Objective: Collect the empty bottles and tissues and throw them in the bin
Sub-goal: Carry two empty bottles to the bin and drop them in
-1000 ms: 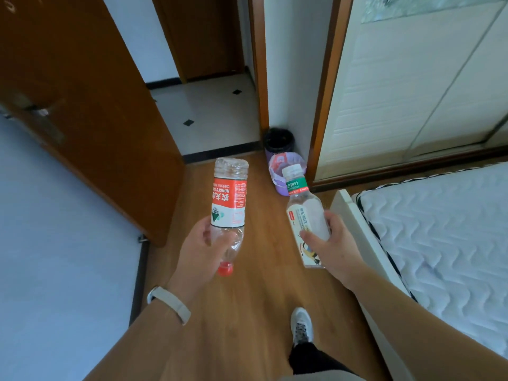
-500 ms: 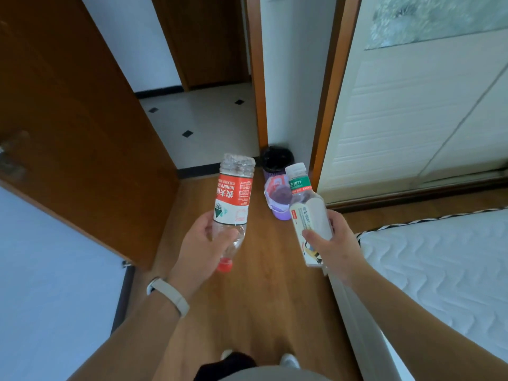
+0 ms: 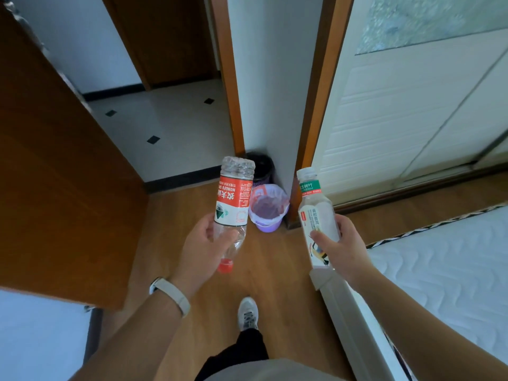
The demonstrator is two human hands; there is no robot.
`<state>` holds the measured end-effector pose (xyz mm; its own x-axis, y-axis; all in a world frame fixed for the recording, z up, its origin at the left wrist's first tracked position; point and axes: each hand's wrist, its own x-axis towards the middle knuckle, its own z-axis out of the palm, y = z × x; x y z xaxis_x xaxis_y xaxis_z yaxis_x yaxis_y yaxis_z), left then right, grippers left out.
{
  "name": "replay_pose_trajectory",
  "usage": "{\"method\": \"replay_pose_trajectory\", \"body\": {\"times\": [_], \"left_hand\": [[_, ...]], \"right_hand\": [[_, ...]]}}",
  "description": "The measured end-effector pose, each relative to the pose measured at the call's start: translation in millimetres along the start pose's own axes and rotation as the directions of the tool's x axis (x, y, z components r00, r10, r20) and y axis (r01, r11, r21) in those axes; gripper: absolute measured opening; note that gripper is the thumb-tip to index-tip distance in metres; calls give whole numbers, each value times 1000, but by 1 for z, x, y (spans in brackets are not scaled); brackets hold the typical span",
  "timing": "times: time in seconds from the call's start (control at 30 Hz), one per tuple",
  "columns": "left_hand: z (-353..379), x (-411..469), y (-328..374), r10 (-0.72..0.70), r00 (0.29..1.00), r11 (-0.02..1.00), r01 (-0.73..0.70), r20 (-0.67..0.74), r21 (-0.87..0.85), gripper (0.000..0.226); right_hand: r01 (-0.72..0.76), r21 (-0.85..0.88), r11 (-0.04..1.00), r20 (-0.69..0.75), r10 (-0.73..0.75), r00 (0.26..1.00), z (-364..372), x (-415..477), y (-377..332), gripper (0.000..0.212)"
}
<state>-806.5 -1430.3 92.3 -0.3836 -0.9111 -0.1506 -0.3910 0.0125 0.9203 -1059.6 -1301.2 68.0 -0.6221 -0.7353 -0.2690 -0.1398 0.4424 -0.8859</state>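
Head view | our left hand (image 3: 204, 250) grips clear bottle (image 3: 233, 204) upside down | right hand (image 3: 342, 250) grips white bottle (image 3: 316, 215) upright | purple bin (image 3: 268, 213) on floor, far, between them

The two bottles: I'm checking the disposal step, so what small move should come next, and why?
Probably one more step toward the purple bin. The left hand has the red-label bottle and the right hand the white bottle, but both are short of the bin's open, bag-lined mouth.
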Motion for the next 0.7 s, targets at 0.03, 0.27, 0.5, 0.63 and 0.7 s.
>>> {"method": "replay_pose_trajectory", "body": {"times": [0.03,0.27,0.5,0.63,0.7], "left_hand": [[-3,17,-1,-3,1000,1000,3,13,-4,39],[-29,138,-14,-33,997,995,40,69,-92,43],[-40,222,-29,-64,992,984,81,111,-157,38],[-35,254,-34,-68,988,978,94,139,-184,42],[-29,272,-40,-93,986,975,119,141,-188,42]], "right_hand": [[-8,-5,1000,-2,8,1000,5,11,-6,53],[-24,-83,996,-49,20,999,43,101,-59,50],[14,-110,994,-96,-25,995,74,152,-89,56],[-12,-92,996,-94,4,996,87,175,-91,63],[-39,-77,996,-92,32,995,93,192,-85,62]]}}
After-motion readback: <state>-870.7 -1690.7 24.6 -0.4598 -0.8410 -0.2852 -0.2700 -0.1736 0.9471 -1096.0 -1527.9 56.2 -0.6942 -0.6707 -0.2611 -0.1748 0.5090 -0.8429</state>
